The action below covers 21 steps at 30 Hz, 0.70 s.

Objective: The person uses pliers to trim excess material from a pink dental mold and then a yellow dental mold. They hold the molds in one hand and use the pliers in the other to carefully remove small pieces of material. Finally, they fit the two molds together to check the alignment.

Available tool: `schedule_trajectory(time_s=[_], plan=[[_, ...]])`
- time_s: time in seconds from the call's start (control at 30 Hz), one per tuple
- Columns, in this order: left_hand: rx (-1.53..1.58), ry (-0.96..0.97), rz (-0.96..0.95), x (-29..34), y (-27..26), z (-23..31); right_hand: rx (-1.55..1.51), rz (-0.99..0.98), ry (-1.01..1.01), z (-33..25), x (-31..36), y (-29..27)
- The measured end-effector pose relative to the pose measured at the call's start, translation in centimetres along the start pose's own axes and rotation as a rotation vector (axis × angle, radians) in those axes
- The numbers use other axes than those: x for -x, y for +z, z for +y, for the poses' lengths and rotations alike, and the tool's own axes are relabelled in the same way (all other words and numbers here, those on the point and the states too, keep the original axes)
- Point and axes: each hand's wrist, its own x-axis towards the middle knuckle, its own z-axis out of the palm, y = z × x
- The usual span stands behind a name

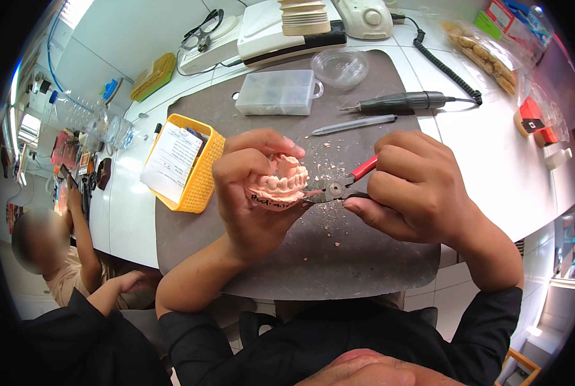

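Observation:
My left hand point(249, 186) grips a pale pink dental plaster model point(281, 186) with a row of moulded teeth and dark handwriting on its base. In my right hand point(416, 186) is a pair of cutting pliers point(336, 189); one handle is red, the other looks dark. The plier jaws meet the right side of the model's base, close to my left fingertips. Small plaster crumbs point(329, 212) lie scattered on the grey-brown mat point(377, 264) beneath both hands.
A yellow basket point(200, 174) holding papers stands left of my hands. Beyond them lie a clear compartment box point(276, 93), a round clear container point(340, 67), a pen point(354, 125) and a corded handpiece point(403, 101). Another person point(75, 257) sits at far left.

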Motion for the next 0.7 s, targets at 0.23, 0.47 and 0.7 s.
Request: schedule_trajectory(time_s=[0.23,0.47,0.7], plan=[[0.167,-0.154,0.009,0.4,0.7,0.3,0.014,0.030,-0.019,0.0,-0.1,0.1],[0.289,-0.285,0.009,0.9,1.3,0.4,0.026,0.028,0.001,-0.1,0.1,0.4],[0.320,-0.327,0.029,1.3,1.4,0.6,0.051,0.011,0.006,-0.3,0.1,0.4]])
